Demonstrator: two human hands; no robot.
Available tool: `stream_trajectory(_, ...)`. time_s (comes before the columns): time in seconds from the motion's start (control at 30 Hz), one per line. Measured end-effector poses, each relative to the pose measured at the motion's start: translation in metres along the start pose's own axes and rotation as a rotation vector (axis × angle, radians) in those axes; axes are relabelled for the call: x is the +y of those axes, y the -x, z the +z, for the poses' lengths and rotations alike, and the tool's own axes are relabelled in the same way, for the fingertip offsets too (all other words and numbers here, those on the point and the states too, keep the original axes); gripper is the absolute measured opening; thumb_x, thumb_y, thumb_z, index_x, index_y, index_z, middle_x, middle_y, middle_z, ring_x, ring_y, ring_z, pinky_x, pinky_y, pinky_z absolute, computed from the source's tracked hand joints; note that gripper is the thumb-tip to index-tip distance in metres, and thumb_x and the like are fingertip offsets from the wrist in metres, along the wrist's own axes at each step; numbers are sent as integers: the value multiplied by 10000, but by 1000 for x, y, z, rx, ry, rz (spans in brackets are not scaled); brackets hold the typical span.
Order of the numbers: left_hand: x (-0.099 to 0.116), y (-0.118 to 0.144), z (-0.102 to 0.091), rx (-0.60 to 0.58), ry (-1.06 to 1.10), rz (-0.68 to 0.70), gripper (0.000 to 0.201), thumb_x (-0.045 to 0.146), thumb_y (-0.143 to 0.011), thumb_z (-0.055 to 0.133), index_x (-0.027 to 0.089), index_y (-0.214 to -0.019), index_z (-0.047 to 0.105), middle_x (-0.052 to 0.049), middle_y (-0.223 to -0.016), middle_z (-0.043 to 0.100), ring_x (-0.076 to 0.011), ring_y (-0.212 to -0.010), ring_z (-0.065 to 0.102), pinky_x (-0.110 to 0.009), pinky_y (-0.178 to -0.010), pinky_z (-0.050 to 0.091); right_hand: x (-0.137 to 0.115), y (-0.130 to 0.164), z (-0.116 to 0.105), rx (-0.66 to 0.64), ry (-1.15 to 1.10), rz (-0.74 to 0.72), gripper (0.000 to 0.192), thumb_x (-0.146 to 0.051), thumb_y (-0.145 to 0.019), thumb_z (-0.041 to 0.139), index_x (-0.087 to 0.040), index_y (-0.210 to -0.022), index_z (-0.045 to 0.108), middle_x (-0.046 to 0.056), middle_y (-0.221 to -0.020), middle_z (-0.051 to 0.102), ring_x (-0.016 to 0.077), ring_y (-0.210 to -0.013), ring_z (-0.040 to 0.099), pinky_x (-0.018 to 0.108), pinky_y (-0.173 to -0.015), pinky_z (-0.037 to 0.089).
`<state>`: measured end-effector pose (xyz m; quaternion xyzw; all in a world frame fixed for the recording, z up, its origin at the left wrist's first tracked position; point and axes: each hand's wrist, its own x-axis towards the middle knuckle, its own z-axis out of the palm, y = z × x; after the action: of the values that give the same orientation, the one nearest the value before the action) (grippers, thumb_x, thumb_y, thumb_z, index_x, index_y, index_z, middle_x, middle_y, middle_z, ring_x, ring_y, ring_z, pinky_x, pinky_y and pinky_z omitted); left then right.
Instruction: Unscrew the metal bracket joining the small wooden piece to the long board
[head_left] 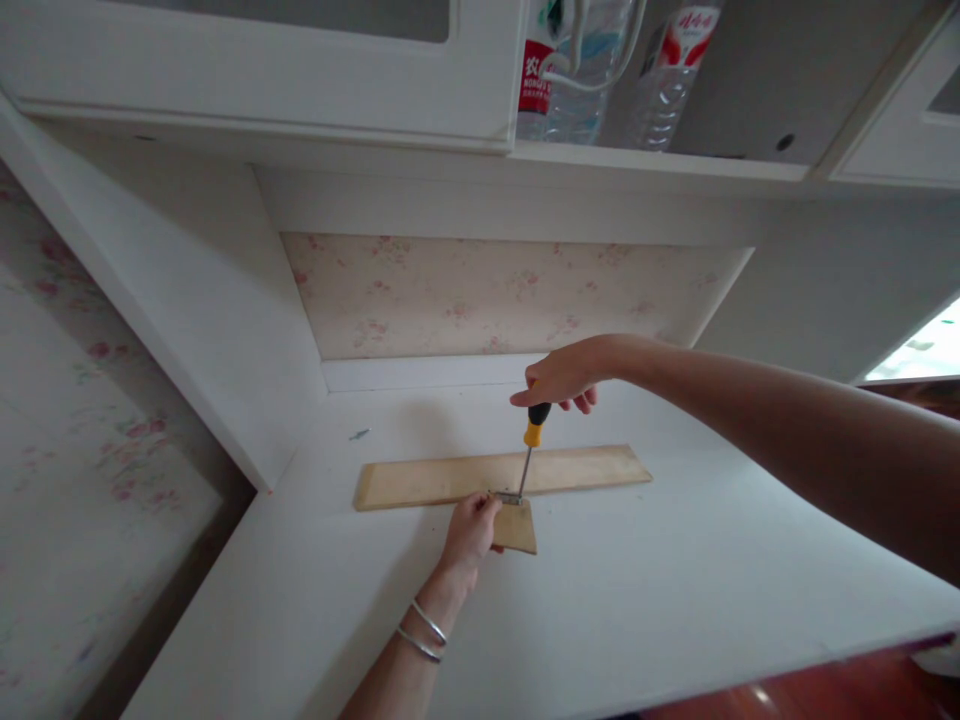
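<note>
My right hand [564, 374] grips the black and yellow handle of a screwdriver [533, 434], which stands nearly upright. Its tip meets a small metal hinge [511, 497] lying where two pieces of wood come together. With closed fingers, my left hand [474, 528] holds the short wooden piece [516, 528] by its left side, fingertips by the hinge. Beyond it a long wooden board [427, 481] lies flat across the white surface. Whether a screw sits under the screwdriver's tip is too small to tell.
A small metal screw-like piece [360, 434] lies on the white tabletop [630, 600], left of the long board. Overhead, a white cabinet [300, 75] juts out, with plastic bottles [671, 75] on its shelf. A white side panel [202, 290] rises at the left.
</note>
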<state>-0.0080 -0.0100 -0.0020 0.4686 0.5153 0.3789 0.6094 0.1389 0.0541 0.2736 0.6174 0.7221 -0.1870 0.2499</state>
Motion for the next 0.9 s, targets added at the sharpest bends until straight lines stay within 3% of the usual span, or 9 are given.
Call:
stream_trajectory(0.07, 0, 0, -1, 5, -5, 4, 200, 355, -724, 523, 159, -688, 539, -9, -629, 524, -145, -561, 531, -202, -357, 395, 0, 0, 0, -3, 52, 5, 594, -618, -887, 368, -81, -941, 617, 126, -732, 625, 203, -584, 599, 344, -564, 469)
stream_trajectory(0.13, 1, 0, -1, 3, -9, 8, 201, 356, -725, 525, 159, -693, 542, -11, -636, 526, -149, -571, 534, -205, -358, 398, 1, 0, 0, -15, 24, -68, 447, -509, -852, 527, -107, -1036, 594, 102, -773, 639, 199, -634, 609, 314, -564, 470)
stream_trajectory(0.27, 1, 2, 0, 3, -21, 10, 197, 352, -728, 533, 168, -661, 514, 0, -612, 500, -143, -561, 520, -202, -359, 391, 2, 3, 1, -66, -131, -93, 824, -475, -699, 728, -188, -1365, 338, 73, -888, 663, 211, -693, 632, 296, -560, 477)
stream_trajectory(0.33, 1, 2, 0, 17, -36, 18, 201, 353, -732, 536, 172, -651, 507, 5, -608, 487, -140, -556, 515, -203, -360, 393, 2, 3, 1, -52, -80, -3, 702, -621, -779, 574, -111, -1252, 482, 105, -810, 663, 221, -623, 627, 330, -559, 468)
stream_trajectory(0.43, 1, 2, -1, 22, -36, 23, 198, 354, -737, 540, 167, -674, 533, 1, -626, 505, -144, -567, 528, -203, -368, 399, 4, 0, 3, 13, 90, 11, 550, -589, -869, 431, -83, -950, 629, 103, -655, 636, 206, -548, 603, 336, -573, 430)
stream_trajectory(0.53, 2, 2, -2, 11, -29, 20, 192, 343, -735, 538, 160, -680, 546, -3, -621, 516, -143, -561, 530, -200, -368, 392, 7, -1, 4, 93, 79, -91, 445, -523, -824, 549, -142, -1050, 590, 54, -720, 659, 175, -551, 602, 299, -568, 395)
stream_trajectory(0.67, 3, 3, -2, 12, -46, 16, 184, 336, -727, 529, 162, -666, 532, 2, -608, 495, -141, -554, 515, -200, -362, 388, 9, -4, 5, 170, 65, -126, 533, -574, -750, 620, -170, -1095, 565, 51, -815, 679, 187, -655, 629, 287, -588, 374)
stream_trajectory(0.8, 3, 2, -3, 13, -42, 16, 203, 360, -731, 520, 162, -688, 539, -6, -637, 507, -151, -584, 532, -203, -372, 405, 7, -8, 6, 69, 48, -35, 603, -681, -826, 428, -114, -897, 620, 86, -727, 667, 202, -636, 632, 323, -634, 399)
stream_trajectory(0.9, 2, 1, -3, 7, -37, 16, 208, 362, -732, 517, 158, -702, 542, -15, -650, 523, -156, -589, 540, -209, -375, 413, 8, -10, 7, 40, 26, -69, 475, -554, -875, 435, -115, -888, 613, 80, -727, 663, 180, -606, 625, 307, -607, 409)
